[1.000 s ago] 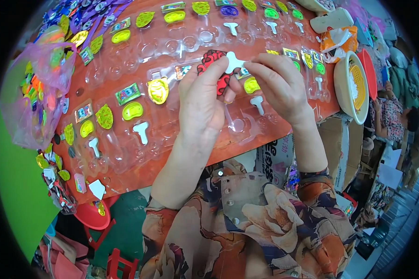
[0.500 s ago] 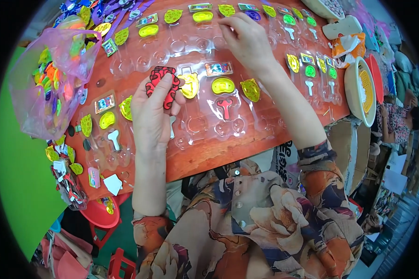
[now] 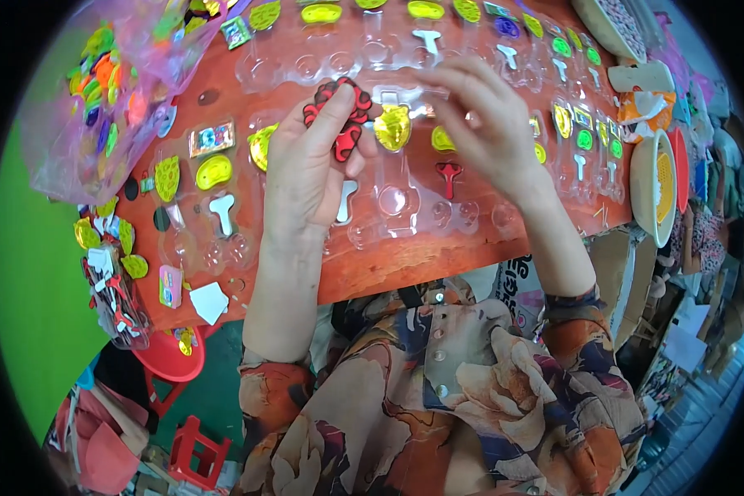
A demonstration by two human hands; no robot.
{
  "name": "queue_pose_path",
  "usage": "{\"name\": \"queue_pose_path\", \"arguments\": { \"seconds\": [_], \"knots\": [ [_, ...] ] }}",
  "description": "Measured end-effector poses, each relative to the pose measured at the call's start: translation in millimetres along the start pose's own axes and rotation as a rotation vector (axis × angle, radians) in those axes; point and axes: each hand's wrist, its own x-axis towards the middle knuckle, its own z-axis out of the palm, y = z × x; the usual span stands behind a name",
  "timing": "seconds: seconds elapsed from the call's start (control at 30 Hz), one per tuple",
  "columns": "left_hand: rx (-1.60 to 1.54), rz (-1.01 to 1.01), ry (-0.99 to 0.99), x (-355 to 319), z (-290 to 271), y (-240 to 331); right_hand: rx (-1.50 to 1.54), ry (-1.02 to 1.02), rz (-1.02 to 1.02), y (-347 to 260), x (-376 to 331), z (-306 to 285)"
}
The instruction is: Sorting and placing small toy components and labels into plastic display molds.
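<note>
My left hand (image 3: 303,169) holds a small stack of red and black toy pieces (image 3: 341,124) above the orange table (image 3: 405,263). My right hand (image 3: 484,124) hovers to its right over clear plastic blister trays (image 3: 397,194), fingers bent and blurred; whether it grips anything is unclear. The trays hold yellow-green shield shapes (image 3: 393,128), white key-like pieces (image 3: 221,211) and a red key-like piece (image 3: 448,172). Both forearms come up from the lower edge in flower-patterned sleeves.
A clear pink bag of coloured pieces (image 3: 99,99) lies at the far left. A second small bag (image 3: 112,289) sits at the table's left edge. A round bowl (image 3: 649,186) stands at the right. Red plastic stools (image 3: 169,364) are below the table.
My left hand with the red and black stack has stayed near the middle trays. My right hand has come back from the far row toward the near trays.
</note>
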Motion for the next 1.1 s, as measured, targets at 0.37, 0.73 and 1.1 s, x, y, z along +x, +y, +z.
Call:
{"name": "queue_pose_path", "arguments": {
  "seconds": [0.37,0.73,1.1],
  "knots": [
    [-0.067,-0.094,-0.188,-2,-8,4,-0.389,-0.045,-0.328,-22,0,24],
    [-0.039,-0.032,-0.124,-4,1,-9,0.492,0.052,0.610,-34,4,34],
    [-0.095,0.061,0.048,-4,-3,-6,0.807,0.175,0.838,-12,19,33]
  ]
}}
